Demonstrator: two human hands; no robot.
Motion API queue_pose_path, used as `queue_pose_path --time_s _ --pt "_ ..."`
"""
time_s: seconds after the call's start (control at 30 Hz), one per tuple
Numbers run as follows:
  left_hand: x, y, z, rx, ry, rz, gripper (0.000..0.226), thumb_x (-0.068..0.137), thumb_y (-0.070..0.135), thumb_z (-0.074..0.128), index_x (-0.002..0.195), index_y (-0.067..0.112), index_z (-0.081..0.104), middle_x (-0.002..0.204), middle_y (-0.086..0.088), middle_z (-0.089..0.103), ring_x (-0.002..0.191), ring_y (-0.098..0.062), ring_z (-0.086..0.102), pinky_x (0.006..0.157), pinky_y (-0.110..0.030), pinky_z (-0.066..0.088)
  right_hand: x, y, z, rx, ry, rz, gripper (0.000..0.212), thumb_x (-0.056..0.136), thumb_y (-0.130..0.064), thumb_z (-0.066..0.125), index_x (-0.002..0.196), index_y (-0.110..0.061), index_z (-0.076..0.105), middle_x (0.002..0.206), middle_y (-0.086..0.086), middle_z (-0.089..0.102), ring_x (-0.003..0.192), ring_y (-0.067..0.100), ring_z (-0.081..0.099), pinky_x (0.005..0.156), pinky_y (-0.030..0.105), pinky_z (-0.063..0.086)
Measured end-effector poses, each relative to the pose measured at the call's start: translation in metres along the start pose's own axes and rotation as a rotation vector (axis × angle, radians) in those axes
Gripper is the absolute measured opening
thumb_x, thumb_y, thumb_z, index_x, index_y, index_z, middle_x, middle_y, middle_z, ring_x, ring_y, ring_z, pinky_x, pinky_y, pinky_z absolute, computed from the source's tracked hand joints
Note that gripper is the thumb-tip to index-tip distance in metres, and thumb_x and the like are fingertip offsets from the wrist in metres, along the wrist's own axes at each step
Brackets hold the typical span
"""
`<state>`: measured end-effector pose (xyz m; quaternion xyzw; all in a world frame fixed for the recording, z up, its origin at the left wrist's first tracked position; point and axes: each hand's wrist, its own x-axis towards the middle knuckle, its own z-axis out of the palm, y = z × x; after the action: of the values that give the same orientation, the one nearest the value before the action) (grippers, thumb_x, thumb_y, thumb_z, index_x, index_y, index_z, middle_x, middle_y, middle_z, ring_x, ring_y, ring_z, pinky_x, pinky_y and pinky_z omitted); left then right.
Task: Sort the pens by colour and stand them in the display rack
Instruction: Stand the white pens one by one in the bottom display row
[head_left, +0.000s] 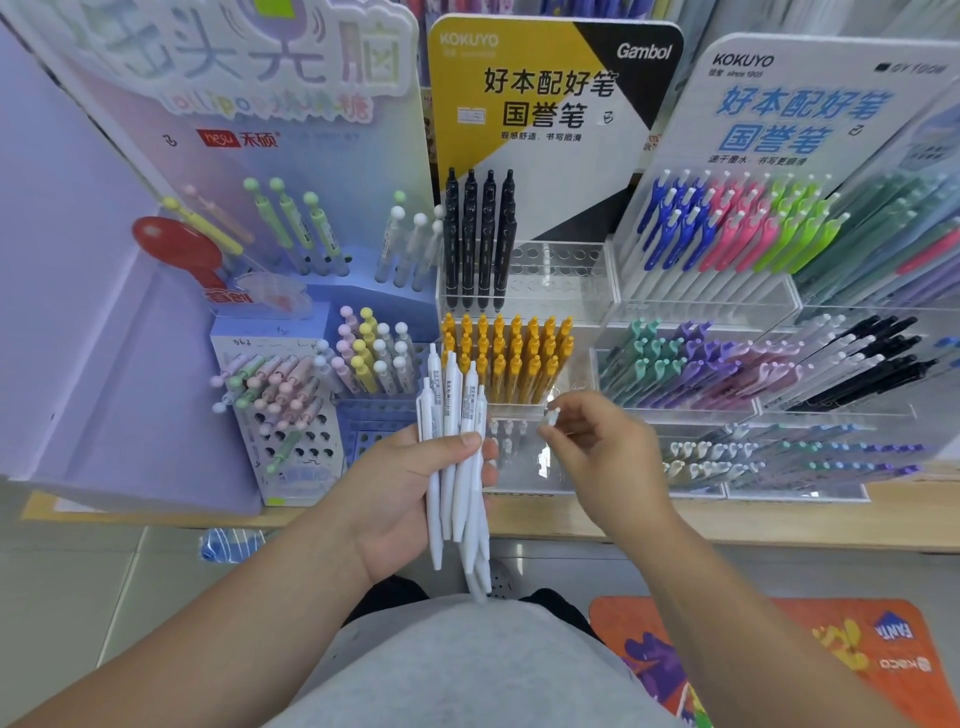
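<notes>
My left hand (410, 488) grips a bundle of several white pens (457, 452), tips pointing down, in front of the clear stepped display rack (566, 296). My right hand (602, 457) pinches the top of one white pen (550, 418) over the rack's lowest front tier (524, 478), where a few white pens (506, 434) stand. The middle tier is full of yellow pens (506, 358). Several black pens (480, 239) stand at the left of the top tier; its other holes are bare.
A purple stand with pastel ball-topped pens (291, 384) is on the left. On the right are racks of blue, pink and green pens (727, 223) and teal, purple and black pens (753, 364). The wooden shelf edge (779, 525) runs below them.
</notes>
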<state>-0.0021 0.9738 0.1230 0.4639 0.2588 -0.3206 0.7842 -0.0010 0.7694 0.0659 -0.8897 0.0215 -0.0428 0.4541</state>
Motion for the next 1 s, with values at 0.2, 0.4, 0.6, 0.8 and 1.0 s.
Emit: queue_pose_path --time_s 0.2,0.4,0.6,0.8,1.0 --pt "0.000 -0.002 -0.001 -0.003 0.000 -0.012 0.045 0.076 0.011 0.068 0.121 0.005 0.064 0.091 -0.012 0.073 0.074 -0.021 0.069 0.071 -0.040 0.054 -0.001 0.012 0.010 -0.119 -0.002 -0.103 0.015 0.084 -0.013 0.076 0.097 -0.016 0.069 0.079 -0.004 0.069 0.073 0.011 0.065 0.069 0.031 0.057" --pt "-0.001 -0.001 -0.001 0.004 -0.006 -0.006 0.043 0.078 0.011 0.068 0.120 0.005 0.065 0.091 -0.012 0.072 0.073 -0.021 0.069 0.073 -0.040 0.055 0.000 0.015 0.015 -0.169 -0.015 -0.193 0.020 0.082 -0.013 0.078 0.100 -0.014 0.069 0.081 -0.003 0.071 0.072 0.013 0.067 0.067 0.034 0.058" --pt "-0.001 -0.002 0.000 0.000 -0.006 -0.009 0.038 0.082 0.009 0.066 0.121 0.005 0.064 0.090 -0.012 0.072 0.070 -0.020 0.068 0.069 -0.039 0.055 0.000 0.022 0.022 -0.203 -0.033 -0.222 0.021 0.082 -0.012 0.077 0.100 -0.014 0.067 0.080 -0.001 0.070 0.072 0.018 0.066 0.066 0.035 0.057" --pt "-0.003 -0.005 0.001 0.009 -0.002 -0.017 0.040 0.080 0.009 0.067 0.120 0.003 0.064 0.090 -0.013 0.072 0.072 -0.021 0.069 0.075 -0.041 0.054 -0.003 0.034 0.037 -0.276 -0.098 -0.190 0.022 0.078 -0.010 0.079 0.099 -0.012 0.070 0.083 0.004 0.069 0.069 0.021 0.064 0.063 0.033 0.054" --pt "-0.005 -0.004 0.002 0.032 -0.028 -0.020 0.041 0.078 0.011 0.068 0.118 0.003 0.064 0.091 -0.015 0.072 0.070 -0.021 0.067 0.071 -0.041 0.055 -0.006 0.018 0.028 -0.236 -0.134 -0.032 0.025 0.085 -0.019 0.074 0.109 -0.019 0.065 0.081 -0.007 0.063 0.062 0.009 0.056 0.062 0.026 0.047"
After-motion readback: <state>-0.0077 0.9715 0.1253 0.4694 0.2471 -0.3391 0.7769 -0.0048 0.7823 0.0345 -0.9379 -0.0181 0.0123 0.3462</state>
